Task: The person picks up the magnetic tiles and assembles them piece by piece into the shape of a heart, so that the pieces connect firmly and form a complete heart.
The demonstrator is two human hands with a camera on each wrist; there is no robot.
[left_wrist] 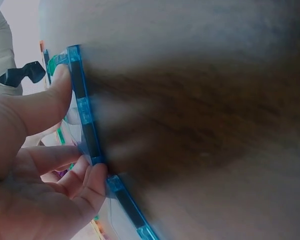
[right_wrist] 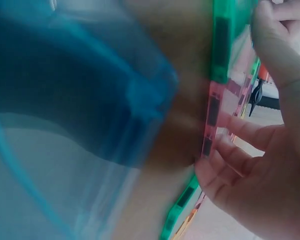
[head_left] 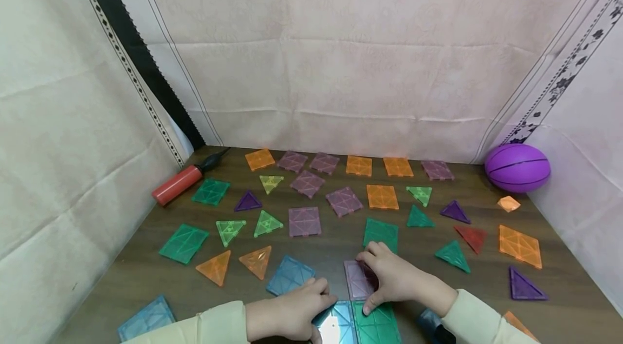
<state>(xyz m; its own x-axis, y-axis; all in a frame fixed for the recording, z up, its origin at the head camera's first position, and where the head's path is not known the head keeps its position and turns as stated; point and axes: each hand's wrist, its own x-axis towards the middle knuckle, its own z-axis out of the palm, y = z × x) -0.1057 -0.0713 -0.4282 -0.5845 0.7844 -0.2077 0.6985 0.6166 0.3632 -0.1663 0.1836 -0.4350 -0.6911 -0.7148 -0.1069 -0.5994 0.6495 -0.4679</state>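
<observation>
Near the table's front edge, a blue square magnetic tile (head_left: 345, 318) and a green square magnetic tile (head_left: 382, 328) lie side by side, with a pinkish-purple square tile (head_left: 356, 282) against the green one's far edge. My left hand (head_left: 294, 309) grips the blue tile; the left wrist view shows the thumb and curled fingers at opposite ends of its edge (left_wrist: 85, 110). My right hand (head_left: 389, 276) spans the purple tile (right_wrist: 213, 107), fingers curled at its far end and thumb on the green tile. Another blue square tile (head_left: 290, 275) lies just beyond the left hand.
Square and triangular tiles are spread over the wooden table (head_left: 413, 301). A red pump (head_left: 177, 184) lies at the back left, a purple ball (head_left: 517, 167) at the back right. Under the right forearm sits a blue piece (head_left: 429, 323). Pale cloth (head_left: 340, 63) walls the sides and back.
</observation>
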